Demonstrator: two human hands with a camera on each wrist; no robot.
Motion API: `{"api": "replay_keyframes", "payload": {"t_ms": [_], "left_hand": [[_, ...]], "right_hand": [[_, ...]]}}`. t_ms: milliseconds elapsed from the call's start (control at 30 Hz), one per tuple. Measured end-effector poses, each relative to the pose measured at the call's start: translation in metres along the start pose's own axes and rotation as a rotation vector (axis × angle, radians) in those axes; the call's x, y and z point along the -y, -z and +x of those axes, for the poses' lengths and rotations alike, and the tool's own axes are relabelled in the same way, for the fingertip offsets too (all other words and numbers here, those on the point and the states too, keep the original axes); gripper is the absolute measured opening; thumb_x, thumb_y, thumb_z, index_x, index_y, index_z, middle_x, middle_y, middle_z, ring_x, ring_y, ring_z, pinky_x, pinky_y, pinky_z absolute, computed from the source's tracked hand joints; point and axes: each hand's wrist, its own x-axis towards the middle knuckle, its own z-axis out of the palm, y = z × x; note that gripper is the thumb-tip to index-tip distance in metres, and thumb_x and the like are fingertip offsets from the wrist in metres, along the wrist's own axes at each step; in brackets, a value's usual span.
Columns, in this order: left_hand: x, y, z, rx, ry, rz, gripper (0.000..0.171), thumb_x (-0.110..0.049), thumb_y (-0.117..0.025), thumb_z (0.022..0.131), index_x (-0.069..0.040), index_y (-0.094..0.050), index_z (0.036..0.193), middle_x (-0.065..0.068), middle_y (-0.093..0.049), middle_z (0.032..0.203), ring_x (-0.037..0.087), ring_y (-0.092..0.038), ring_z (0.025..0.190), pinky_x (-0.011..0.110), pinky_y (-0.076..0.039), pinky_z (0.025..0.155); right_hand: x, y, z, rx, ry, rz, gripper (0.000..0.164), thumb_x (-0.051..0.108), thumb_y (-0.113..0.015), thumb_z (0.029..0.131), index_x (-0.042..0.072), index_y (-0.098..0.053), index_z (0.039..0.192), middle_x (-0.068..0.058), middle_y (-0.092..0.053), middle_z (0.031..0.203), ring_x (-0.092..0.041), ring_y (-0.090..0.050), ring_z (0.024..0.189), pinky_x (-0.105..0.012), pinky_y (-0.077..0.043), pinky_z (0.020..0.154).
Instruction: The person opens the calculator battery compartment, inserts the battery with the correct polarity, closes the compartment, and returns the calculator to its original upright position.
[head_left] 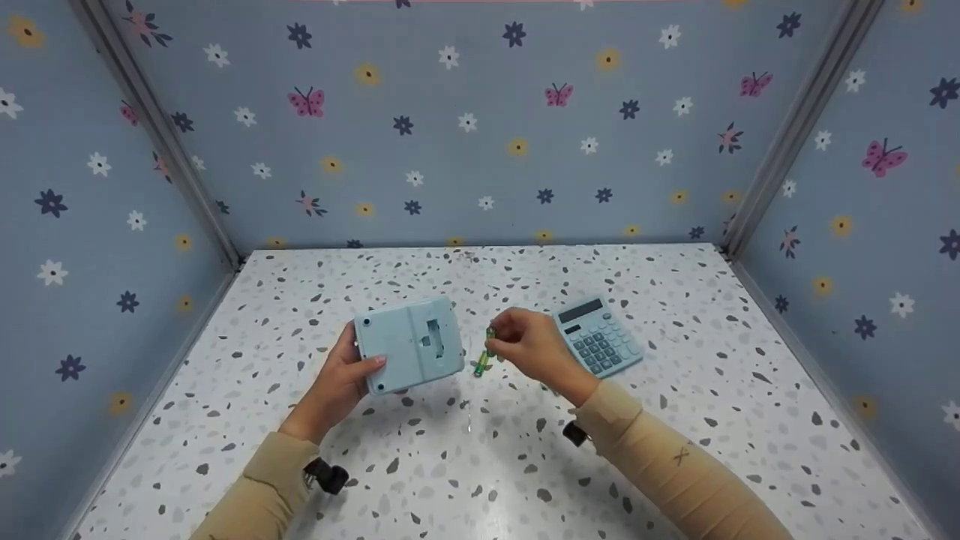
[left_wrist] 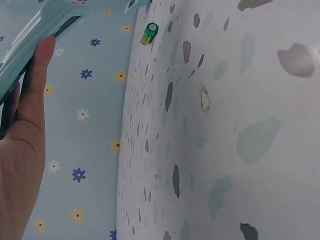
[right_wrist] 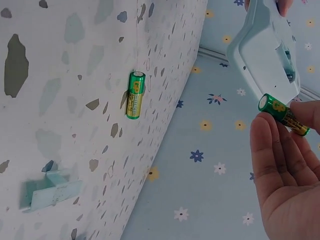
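In the head view, the left hand [head_left: 341, 379] is left of the centre and holds a light-blue, box-shaped plastic device with rounded corners [head_left: 397, 337]. The thumb lies on its back face and the other fingers go behind it, so the grip is closed around the left edge. This back face is turned to the camera and shows an uncovered recess [head_left: 433, 341] near its right side.

The right hand [head_left: 532, 345], near the middle of the frame, pinches a green and gold cylindrical battery [right_wrist: 283, 114] between the thumb and the fingertips; there is only the battery's thickness between them. The device and this battery are apart.

A second green and gold battery [right_wrist: 135, 95] lies on the white, grey-speckled table [head_left: 465, 465], in the upper middle of the right wrist view. At the lower left of that view lies a small pale-blue plastic piece [right_wrist: 55, 192]. A light-blue calculator with grey keys [head_left: 598, 337] lies right of the centre in the head view, partly behind the right hand.
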Motion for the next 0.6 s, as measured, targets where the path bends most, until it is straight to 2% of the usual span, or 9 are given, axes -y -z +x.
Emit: {"api": "replay_keyframes", "payload": {"t_ms": [300,600], "left_hand": [[0.0,-0.002,-0.003,-0.002,0.005,0.005,0.086,0.001,-0.054,0.107,-0.024,-0.004,0.173,0.018,-0.025,0.177,0.043,-0.047,0.15,0.056,-0.062,0.102],[0.002,-0.002,-0.004,0.01,-0.022,-0.015,0.08,0.002,-0.054,0.107,-0.021,-0.011,0.171,0.021,-0.032,0.17,0.03,-0.061,0.136,0.052,-0.064,0.099]], "right_hand": [[0.006,-0.008,0.004,0.021,0.02,0.013,0.01,0.008,-0.079,0.097,0.004,-0.074,0.106,-0.01,-0.079,0.091,-0.013,-0.07,0.078,-0.03,-0.059,0.072],[0.011,-0.012,0.008,0.028,0.011,0.08,0.015,0.01,-0.077,0.099,0.004,-0.075,0.113,-0.01,-0.081,0.096,-0.015,-0.071,0.083,-0.032,-0.058,0.077]]}}
